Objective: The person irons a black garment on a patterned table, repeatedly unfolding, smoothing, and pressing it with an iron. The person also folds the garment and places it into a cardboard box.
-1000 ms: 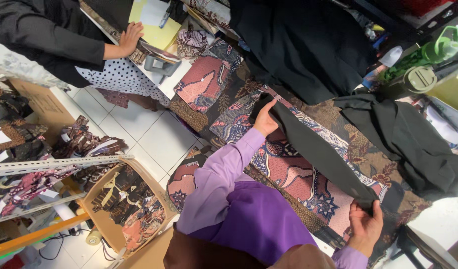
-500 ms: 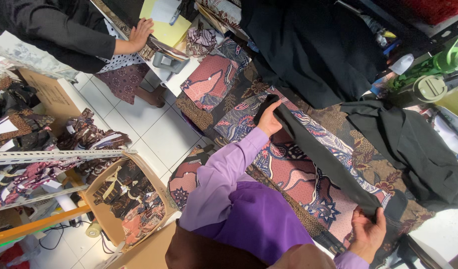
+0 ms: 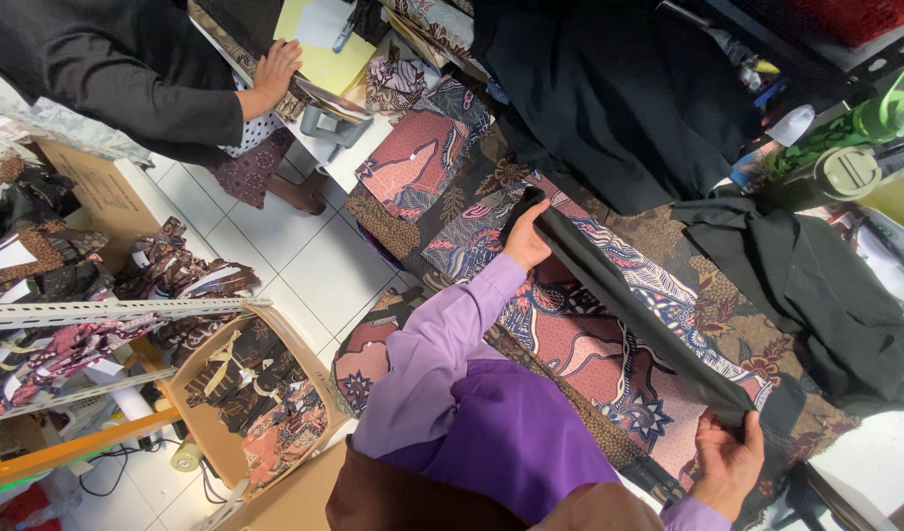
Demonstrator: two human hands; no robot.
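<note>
Nearest the camera, at the lower right of the frame, the person's right hand (image 3: 729, 462) is closed around one end of a long black fabric strip (image 3: 629, 305), thumb on top and fingers curled under. Compared with a second ago, this hand sits almost where it was, only a shade lower in the frame, and its hold has not loosened.

From there the strip runs diagonally up towards the frame's centre, lifted just above the patterned batik cloth (image 3: 590, 364) that covers the table (image 3: 870, 457). It stays as straight and taut as before, without sag or a new fold.

At the far end, the left hand (image 3: 524, 241), reaching out on a purple sleeve, pinches the other end of the strip. It too has barely shifted. By the look of it, the work is paused in a steady stretch rather than moving on.

To the lower left, a cardboard box (image 3: 265, 413) of batik pieces stands on the tiled floor (image 3: 304, 265).

Beyond the strip, a black garment (image 3: 826, 285) lies crumpled at the right, and a larger black cloth (image 3: 619, 98) is spread at the top. A green bottle (image 3: 880, 118) stands at the upper right.

Farthest off, at the upper left, a co-worker's hand (image 3: 275, 69) rests on yellow paper (image 3: 324, 64), as it did earlier.
</note>
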